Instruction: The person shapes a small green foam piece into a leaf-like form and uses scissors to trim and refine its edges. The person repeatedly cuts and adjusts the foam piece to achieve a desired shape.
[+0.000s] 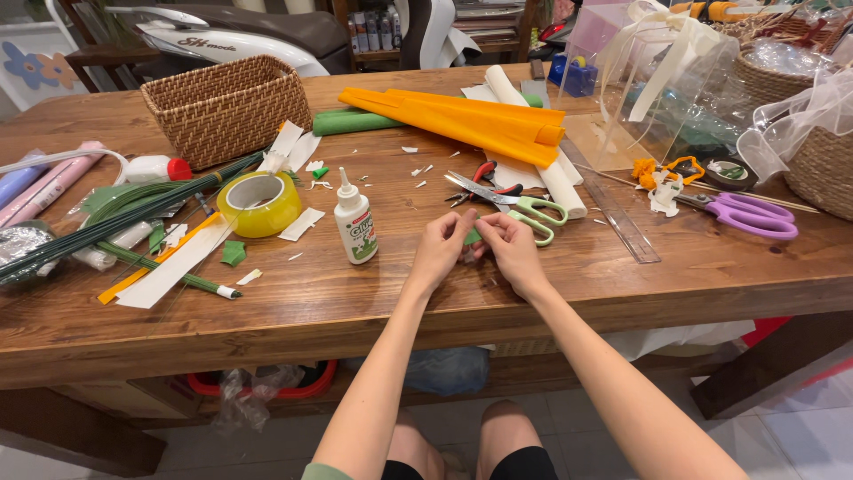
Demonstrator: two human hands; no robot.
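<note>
Pinching a small green scrap (472, 236) between both sets of fingertips, I work it just above the wooden table (355, 302), right in front of me. From the head view, my left hand (442, 250) and my right hand (511, 249) meet at the thumbs, fingers curled in tight on the piece; neither hand is loose or spread. The scrap is mostly hidden by my fingers, so I cannot tell its shape or whether it is folded.

Judging by what lies around, I would say the cutting has been under way for a while and the assembling is at an early stage. White and green paper trimmings are scattered near the yellow tape roll (259, 204), and a cut green bit (234, 253) lies beside the long white strip (175, 267). The white glue bottle (355, 226) stands upright with its cap on, just left of my left hand. The green-handled scissors (522, 208) rest just beyond my fingers, blades closed as far as I can see, with a smaller red-handled pair (484, 172) behind them. The orange paper roll (462, 120) and green roll (351, 122) lie farther back, seemingly barely used. Green stem wires (133, 213) lie in a bundle at the left, not yet joined to anything. No finished piece shows near my hands.
</note>
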